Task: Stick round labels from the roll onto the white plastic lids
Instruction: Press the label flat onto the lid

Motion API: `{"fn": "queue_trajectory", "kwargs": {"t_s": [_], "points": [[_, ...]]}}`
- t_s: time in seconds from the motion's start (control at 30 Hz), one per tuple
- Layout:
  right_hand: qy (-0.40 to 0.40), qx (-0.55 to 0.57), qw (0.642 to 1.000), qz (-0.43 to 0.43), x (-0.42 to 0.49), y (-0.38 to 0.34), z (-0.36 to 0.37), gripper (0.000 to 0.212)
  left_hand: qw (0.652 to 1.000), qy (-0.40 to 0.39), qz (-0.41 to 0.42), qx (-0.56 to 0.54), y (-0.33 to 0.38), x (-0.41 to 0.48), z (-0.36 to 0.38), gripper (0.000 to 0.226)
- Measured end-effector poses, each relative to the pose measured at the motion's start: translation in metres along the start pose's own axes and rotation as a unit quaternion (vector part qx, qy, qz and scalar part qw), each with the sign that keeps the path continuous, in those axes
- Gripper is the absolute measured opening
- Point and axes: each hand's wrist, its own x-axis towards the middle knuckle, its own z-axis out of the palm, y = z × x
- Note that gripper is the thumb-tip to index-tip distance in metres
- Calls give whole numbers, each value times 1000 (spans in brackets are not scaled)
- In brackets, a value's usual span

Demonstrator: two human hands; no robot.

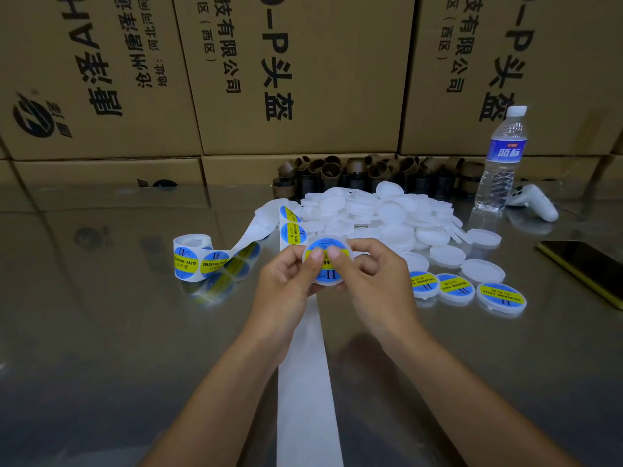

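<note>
Both hands hold one white plastic lid (327, 246) above the table, a blue and yellow round label on its face. My left hand (290, 274) grips its left side, thumb pressing on the label. My right hand (367, 267) grips the right side, thumb on the label too. The label roll (190, 257) stands to the left, its strip running right to more labels (292, 232). Bare backing paper (305, 382) trails toward me. A heap of plain white lids (377, 214) lies behind the hands. Three labelled lids (455, 287) lie in a row to the right.
Brown cardboard cores (354, 173) are piled behind the heap. A water bottle (502, 160) stands at the back right, with a white controller (534, 202) beside it and a phone (586, 267) at the right edge. Cardboard boxes (296, 72) wall off the back.
</note>
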Motion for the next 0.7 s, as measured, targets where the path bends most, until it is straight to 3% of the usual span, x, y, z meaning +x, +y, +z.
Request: {"fn": "queue_trajectory", "kwargs": {"t_s": [0.2, 0.3, 0.43, 0.7], "points": [[-6, -7, 1000, -21, 2, 1, 1, 14, 1000, 6, -16, 22, 0, 0, 1, 18], [16, 35, 999, -12, 1, -1, 0, 14, 999, -22, -30, 20, -1, -1, 2, 29], [34, 83, 996, 9, 1, -5, -3, 12, 998, -34, -29, 40, -4, -1, 2, 14], [65, 22, 998, -15, 2, -2, -4, 13, 998, -16, -33, 47, -5, 0, 1, 16]]}}
